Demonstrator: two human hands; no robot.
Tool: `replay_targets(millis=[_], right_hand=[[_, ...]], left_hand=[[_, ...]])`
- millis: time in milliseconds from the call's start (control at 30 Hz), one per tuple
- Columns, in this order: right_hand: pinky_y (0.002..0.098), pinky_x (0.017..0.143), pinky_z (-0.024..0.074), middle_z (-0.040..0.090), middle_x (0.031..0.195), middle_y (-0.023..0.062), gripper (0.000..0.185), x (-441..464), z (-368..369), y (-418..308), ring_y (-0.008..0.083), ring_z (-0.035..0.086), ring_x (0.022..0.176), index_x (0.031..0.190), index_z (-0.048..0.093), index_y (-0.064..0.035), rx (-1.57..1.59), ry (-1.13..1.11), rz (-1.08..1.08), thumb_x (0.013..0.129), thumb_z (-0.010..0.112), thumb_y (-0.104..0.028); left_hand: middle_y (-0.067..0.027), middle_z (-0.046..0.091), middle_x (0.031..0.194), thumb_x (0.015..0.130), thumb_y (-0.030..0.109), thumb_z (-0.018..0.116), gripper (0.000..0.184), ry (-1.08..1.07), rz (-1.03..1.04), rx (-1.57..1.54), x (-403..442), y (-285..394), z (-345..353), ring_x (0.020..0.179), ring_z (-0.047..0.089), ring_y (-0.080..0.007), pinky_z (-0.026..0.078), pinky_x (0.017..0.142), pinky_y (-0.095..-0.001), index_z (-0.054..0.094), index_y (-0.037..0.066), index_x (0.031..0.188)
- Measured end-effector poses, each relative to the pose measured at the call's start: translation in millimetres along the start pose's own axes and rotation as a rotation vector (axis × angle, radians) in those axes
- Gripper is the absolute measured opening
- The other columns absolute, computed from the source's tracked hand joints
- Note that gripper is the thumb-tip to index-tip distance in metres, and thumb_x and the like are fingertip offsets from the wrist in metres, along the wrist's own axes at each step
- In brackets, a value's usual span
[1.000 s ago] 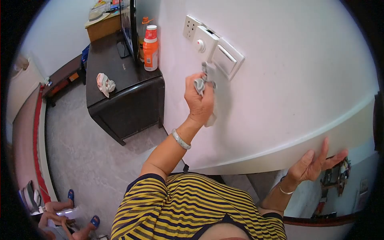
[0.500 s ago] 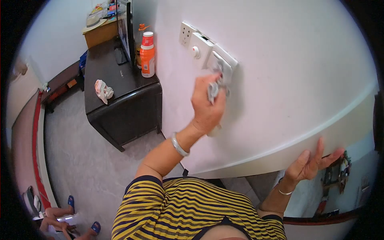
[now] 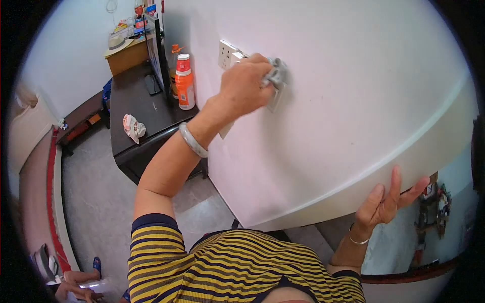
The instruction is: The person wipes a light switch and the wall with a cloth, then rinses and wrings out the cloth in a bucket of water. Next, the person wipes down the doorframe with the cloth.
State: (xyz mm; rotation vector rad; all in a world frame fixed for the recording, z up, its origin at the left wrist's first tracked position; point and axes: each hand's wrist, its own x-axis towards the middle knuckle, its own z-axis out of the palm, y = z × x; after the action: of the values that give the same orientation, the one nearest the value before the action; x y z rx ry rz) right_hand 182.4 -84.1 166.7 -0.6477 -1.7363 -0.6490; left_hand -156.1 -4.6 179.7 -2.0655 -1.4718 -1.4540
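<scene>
My left hand (image 3: 244, 87) is closed around a crumpled grey cloth (image 3: 275, 74) and presses it against the upper right part of a white wall switch (image 3: 277, 100). The knuckles and wrist cover much of the switch row. At its left end a white wall socket (image 3: 226, 54) still shows. A pale bangle (image 3: 193, 140) circles my left wrist. My right hand (image 3: 383, 204) holds nothing; its fingers are spread against the edge of the wall (image 3: 348, 197) at the right.
A dark cabinet (image 3: 134, 96) carries an orange bottle (image 3: 185, 91), a screen (image 3: 154, 50), and a crumpled tissue (image 3: 134, 129). Behind stands a wooden box (image 3: 124, 56) with a straw hat (image 3: 117, 44). Another person's legs (image 3: 78, 283) show at lower left.
My left hand has moved up with the cloth, from below the switch to its upper right side. My right hand stays at the wall edge. The view has shifted slightly.
</scene>
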Motion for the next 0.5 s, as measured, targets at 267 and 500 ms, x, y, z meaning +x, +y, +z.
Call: replay_targets(millis=[267, 500], right_hand=[[0.0524, 0.114, 0.0268, 0.006, 0.156, 0.0224, 0.043, -3.3, -0.2, 1.2, 0.0449, 0.015, 0.143, 0.127, 0.056, 0.0047, 0.018, -0.002, 0.019, 0.085, 0.044, -0.002], [0.0505, 0.116, 0.0215, 0.009, 0.157, 0.0177, 0.043, -1.8, 2.0, -0.2, 0.0384, 0.012, 0.145, 0.128, 0.054, 0.0077, 0.099, -0.001, 0.027, 0.087, 0.043, -0.001]], left_hand=[[-0.0066, 0.065, 0.107, 0.072, 0.004, 0.063, 0.023, 0.034, 0.129, 0.285, -1.7, -5.5, -1.2, 0.093, 0.063, -0.0309, 0.053, 0.078, -0.0391, 0.068, 0.007, 0.095], [-0.0085, 0.065, 0.108, 0.07, 0.0, 0.063, 0.028, -0.032, 0.055, 0.031, -2.7, 18.7, 0.3, 0.099, 0.062, -0.031, 0.051, 0.083, -0.0376, 0.068, 0.004, 0.097]])
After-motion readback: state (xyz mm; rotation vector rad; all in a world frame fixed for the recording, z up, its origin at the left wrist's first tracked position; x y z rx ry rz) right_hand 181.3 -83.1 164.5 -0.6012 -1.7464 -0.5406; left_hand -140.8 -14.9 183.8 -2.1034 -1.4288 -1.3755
